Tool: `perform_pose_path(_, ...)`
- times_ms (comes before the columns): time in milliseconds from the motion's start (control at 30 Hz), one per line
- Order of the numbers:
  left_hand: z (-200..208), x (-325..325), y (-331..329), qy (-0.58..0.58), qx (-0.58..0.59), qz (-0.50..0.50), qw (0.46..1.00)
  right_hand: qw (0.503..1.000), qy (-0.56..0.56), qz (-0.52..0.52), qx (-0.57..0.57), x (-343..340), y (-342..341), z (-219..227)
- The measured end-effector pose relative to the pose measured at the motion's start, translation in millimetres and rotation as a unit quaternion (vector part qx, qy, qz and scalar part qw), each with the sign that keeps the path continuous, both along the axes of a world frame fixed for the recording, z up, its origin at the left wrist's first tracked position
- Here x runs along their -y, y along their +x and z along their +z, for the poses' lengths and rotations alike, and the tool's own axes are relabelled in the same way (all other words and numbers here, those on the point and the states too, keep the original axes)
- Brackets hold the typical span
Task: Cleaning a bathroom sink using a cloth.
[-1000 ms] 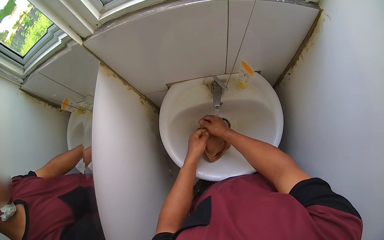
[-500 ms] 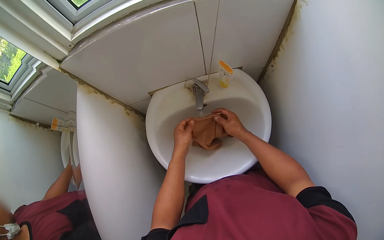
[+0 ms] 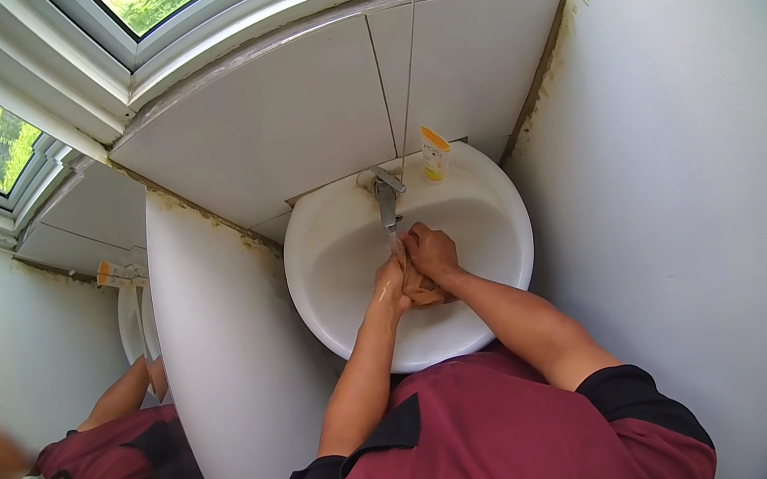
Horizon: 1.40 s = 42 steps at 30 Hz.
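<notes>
A wet-looking brown cloth [image 3: 427,293] is bunched between my hands, low over the white washbasin [image 3: 309,298]. My left hand [image 3: 391,284] is closed on its left side, directly beneath the metal tap [image 3: 387,203]. Pale water appears to run from the spout onto that hand. On the upper part of the cloth, my right hand [image 3: 432,252] presses with curled fingers, touching or nearly touching the left. Much of the cloth is hidden by both hands, and whether it is a garment I cannot tell.
An orange and white tube [image 3: 434,153] stands on the basin's back ledge, right of the tap. A thin cord [image 3: 408,53] hangs down behind it. Walls close in on both sides, with a mirror [image 3: 33,329] at the left. White tiles and a window sill lie behind.
My hands have come together from holding the cloth spread by its upper edge. The cloth is now gathered between them, and my left hand is under the tap. The view has shifted slightly.
</notes>
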<state>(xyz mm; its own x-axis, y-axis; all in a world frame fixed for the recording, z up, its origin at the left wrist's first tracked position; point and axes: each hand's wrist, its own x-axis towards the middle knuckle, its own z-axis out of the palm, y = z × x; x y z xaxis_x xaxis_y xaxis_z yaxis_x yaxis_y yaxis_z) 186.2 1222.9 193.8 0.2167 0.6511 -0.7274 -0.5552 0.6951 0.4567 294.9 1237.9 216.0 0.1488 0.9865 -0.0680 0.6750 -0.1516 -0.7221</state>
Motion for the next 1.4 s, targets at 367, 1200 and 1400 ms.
perform_pose_path(367,131,30,-77,0.431,-0.351,-0.161,0.816,0.886,-0.170,0.296,-0.315,13,43,46)
perform_pose_path(1200,68,13,-65,0.360,-0.431,-0.047,0.826,0.972,0.087,0.110,-0.188,18,-3,2)
perform_pose_path(1400,26,58,-56,0.359,-0.386,-0.155,0.836,0.915,0.155,0.175,-0.330,32,-5,48)
